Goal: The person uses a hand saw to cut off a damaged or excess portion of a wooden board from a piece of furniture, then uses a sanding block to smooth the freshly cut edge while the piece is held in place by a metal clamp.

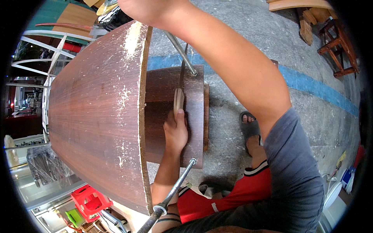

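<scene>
Large board edge: the brown board (pixel 93 105) fills left of centre; its pale, chipped edge runs top to bottom.
Left hand (pixel 176 132): wrapped round the wooden-handled tool (pixel 178 101) at frame centre, right of that edge, between two metal rods (pixel 179 181).
Right hand (pixel 149 8): cut off at the top; cannot tell its grip.
Room: grey floor (pixel 225 134) between the lower board (pixel 195 105) and a sandalled foot (pixel 249 126).
Hidden: the lower board's left part; the tool's tip is unclear.
</scene>
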Available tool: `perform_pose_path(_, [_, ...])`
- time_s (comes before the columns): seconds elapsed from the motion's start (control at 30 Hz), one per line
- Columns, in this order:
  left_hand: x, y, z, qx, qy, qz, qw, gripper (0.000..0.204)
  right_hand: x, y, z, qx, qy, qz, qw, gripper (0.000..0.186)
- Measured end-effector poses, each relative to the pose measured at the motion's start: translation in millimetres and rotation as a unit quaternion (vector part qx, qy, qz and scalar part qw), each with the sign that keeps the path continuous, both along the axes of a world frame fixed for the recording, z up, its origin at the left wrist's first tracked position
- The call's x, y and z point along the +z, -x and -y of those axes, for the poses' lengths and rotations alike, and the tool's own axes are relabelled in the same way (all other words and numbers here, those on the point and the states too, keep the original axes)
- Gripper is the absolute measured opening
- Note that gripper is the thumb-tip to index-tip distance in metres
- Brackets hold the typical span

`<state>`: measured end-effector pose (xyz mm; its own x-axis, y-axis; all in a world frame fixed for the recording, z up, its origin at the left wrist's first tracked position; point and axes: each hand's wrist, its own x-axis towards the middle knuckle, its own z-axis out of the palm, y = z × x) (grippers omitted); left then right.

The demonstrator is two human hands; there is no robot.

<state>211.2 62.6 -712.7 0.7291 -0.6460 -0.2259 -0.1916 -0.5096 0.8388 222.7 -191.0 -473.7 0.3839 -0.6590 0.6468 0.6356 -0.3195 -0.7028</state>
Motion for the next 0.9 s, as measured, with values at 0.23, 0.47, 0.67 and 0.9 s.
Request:
perform_pose_path(0.23, [10.3, 15.3, -25.4, 0.006, -0.005, 0.001, 1.0, 0.049, -7.5, -5.0, 5.5, -0.106, 0.08, 0.055, 0.99, 0.066])
perform_pose_path(0.47, [27.1, 7.1, -37.1, -0.028, -0.095, -0.005, 0.995, 0.052, -4.3, -4.3, 6.7, -0.098, 0.069, 0.056, 0.991, 0.065])
perform_pose_path(0.67, [31.2, 9.4, 1.6, -0.076, -0.116, 0.093, 0.986, 0.057, -3.1, -6.8, 4.0, -0.1, 0.063, 0.047, 0.992, 0.066])
perform_pose_path(0.9, [37.4, 24.5, -66.4, -0.022, -0.049, -0.043, 0.998, 0.049, -6.8, 1.7, 12.9, -0.074, 0.055, 0.021, 0.996, 0.068])
